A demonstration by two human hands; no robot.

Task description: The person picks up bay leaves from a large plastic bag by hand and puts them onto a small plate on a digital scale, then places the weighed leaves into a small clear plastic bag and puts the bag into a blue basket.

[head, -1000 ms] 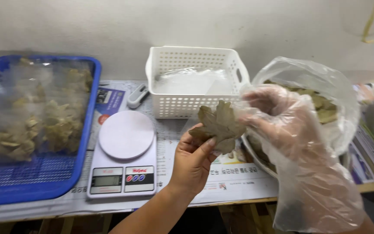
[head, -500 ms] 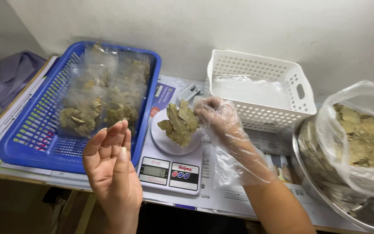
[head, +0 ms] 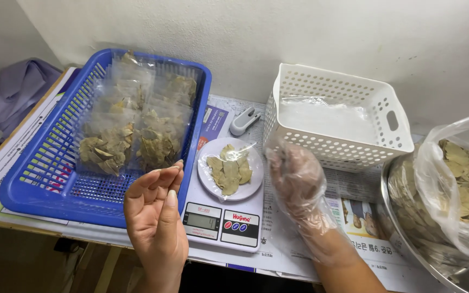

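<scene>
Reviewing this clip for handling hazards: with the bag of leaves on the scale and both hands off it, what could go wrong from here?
The small bag of dried leaves lies loose on the scale's round plate, so a brush from the gloved right hand could tip it off or skew the reading. The bare left hand hovers by the blue basket; touching leaves ungloved might contaminate them.

A thin, crinkled clear plastic glove covers the right hand [head: 298,184]; dry, matt leaves [head: 229,172] lie on the glossy white plastic scale [head: 225,214]. Perforated plastic baskets, blue [head: 33,190] at left and white [head: 348,116] at upper right, stand on newsprint beside a shiny metal bowl [head: 403,217].
</scene>
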